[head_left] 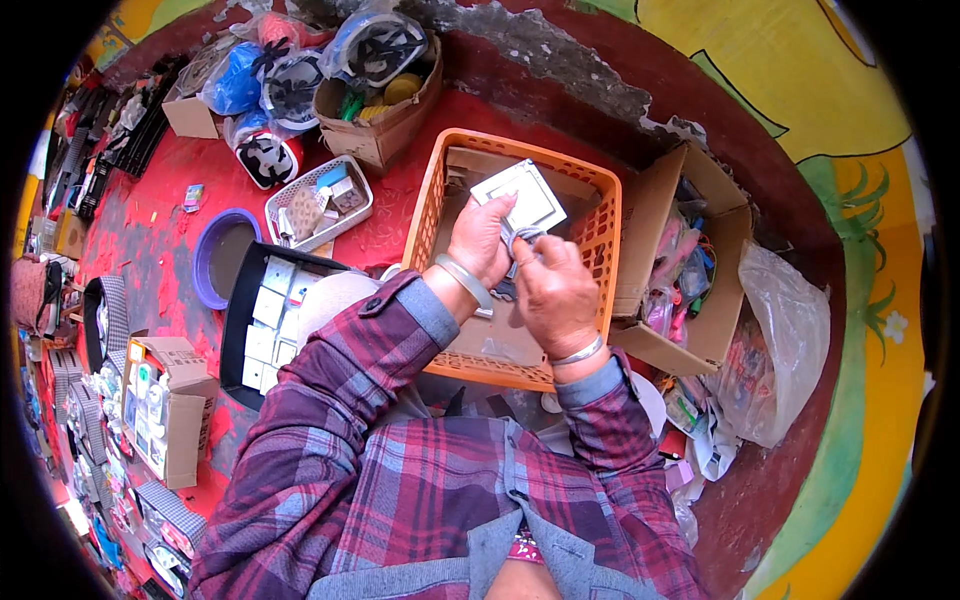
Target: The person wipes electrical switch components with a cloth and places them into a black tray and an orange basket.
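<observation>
Above the orange plastic basket (433, 190), my left hand (482, 238) grips a white square plate (533, 203) with a thin dark border line, like a wall switch plate. My right hand (560, 290) is closed beside it, its fingers pinching a crumpled grey cloth (521, 240) against the plate's lower edge. Part of the cloth hangs between the two hands. Brown cardboard lines the inside of the basket. My hands hide some of what lies in it.
Left of my arm is a black tray (236, 340) of white square pieces, near a purple basin (203, 262) and a white basket (322, 235). Cardboard boxes stand at the basket's right (702, 345), far left (362, 140) and lower left (186, 440). A clear plastic bag (790, 330) slumps by the wall.
</observation>
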Tool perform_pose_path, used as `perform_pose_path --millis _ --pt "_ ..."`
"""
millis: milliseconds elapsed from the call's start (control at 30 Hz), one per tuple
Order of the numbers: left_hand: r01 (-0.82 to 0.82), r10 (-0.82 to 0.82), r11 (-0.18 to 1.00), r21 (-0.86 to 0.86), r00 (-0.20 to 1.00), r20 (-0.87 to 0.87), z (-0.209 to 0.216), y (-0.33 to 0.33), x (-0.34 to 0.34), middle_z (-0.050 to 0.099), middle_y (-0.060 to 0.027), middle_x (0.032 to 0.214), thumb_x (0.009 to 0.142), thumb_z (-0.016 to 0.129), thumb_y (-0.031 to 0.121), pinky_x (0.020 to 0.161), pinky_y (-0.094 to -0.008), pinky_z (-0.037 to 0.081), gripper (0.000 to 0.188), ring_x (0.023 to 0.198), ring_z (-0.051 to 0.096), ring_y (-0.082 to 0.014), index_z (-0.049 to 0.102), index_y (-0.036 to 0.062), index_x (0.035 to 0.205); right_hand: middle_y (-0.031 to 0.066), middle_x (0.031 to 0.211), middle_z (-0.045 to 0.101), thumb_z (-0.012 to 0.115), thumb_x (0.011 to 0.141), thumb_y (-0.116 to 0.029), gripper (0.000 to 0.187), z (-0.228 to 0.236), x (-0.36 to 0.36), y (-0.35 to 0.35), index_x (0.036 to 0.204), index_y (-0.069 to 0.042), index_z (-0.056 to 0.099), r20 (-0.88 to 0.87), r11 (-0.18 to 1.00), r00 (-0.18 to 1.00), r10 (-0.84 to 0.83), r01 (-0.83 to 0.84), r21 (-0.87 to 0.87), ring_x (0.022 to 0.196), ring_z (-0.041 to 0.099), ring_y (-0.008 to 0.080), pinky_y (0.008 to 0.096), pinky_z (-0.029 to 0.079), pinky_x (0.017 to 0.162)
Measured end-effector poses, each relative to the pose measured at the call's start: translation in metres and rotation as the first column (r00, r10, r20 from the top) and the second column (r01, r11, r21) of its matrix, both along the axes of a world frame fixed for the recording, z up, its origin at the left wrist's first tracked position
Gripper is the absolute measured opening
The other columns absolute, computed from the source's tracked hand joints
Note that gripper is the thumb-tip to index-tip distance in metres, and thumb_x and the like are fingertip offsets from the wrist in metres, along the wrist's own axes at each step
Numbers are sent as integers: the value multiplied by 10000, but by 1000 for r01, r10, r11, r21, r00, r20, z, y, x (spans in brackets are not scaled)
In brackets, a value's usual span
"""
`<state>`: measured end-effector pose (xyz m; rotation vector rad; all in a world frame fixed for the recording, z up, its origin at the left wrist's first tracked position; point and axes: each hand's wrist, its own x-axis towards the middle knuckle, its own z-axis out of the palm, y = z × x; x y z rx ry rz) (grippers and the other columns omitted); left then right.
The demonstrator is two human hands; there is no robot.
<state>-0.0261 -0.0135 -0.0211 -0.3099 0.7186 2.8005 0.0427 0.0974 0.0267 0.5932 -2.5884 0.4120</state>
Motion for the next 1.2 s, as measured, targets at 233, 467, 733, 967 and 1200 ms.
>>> perform_pose_path --millis 233,467,733,967,1200 --pt "44 -47 997 63 998 49 5 1 3 596 -173 1146 944 452 65 946 -434 495 321 1074 602 -304 454 -34 1249 79 907 575 646 734 -48 254 -3 -26 41 981 -92 692 -14 976 976 -216 216 -24 868 571 261 358 512 716" --pt "77 -79 992 105 997 22 34 -13 5 566 -192 1232 907 520 87 1011 -469 443 410 1147 562 -331 447 -46 1288 75 968 648 523 820 5 274 -11 -42 81 1042 -25 680 309 633 946 -101 301 -713 867 633 190 286 500 788" --pt "180 -169 969 170 983 -72 32 -21 3 593 -178 1197 868 602 90 975 -469 478 444 1111 590 -320 475 -28 1277 126 1128 643 488 957 -111 319 11 -34 89 1236 36 539 129 -242 789 600 333 -911 1010 635 215 310 496 912" --pt "230 -206 960 159 966 -153 30 -11 6 557 -182 1257 872 581 76 1035 -484 421 488 1163 555 -333 427 -6 1328 103 1256 549 503 977 -177 421 17 -22 55 1342 25 441 61 -239 662 747 352 -905 1111 555 169 272 435 966" --pt "289 -297 955 -71 919 -261 42 -5 12 600 -145 1205 869 627 136 945 -374 498 458 1063 622 -250 488 -16 1278 57 1167 578 622 883 -30 225 -6 -17 43 1102 -11 667 196 89 899 391 175 -981 1094 529 151 246 409 948"
